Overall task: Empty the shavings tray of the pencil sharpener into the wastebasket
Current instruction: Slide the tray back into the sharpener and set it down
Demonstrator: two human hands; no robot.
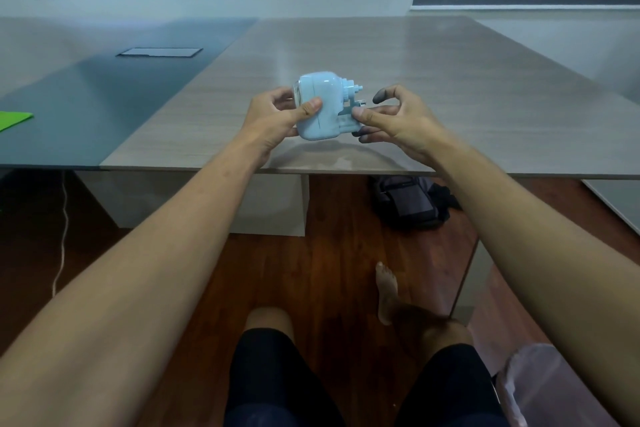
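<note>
A pale blue pencil sharpener (320,104) is held just above the wooden table (450,87), near its front edge. My left hand (277,118) grips its body from the left, thumb on top. My right hand (391,118) pinches the shavings tray (346,120) at the sharpener's lower right side, thumb on top and fingers below. The tray sticks out a little from the body. The right fingertips are smudged dark. A wastebasket (530,388) lined with a translucent bag stands on the floor at the lower right, partly hidden by my right forearm.
A dark backpack (412,201) lies on the floor under the table. A white cable (62,236) hangs at the left. A green sheet (14,118) lies on the adjoining dark table. My knees and a bare foot (386,288) are below.
</note>
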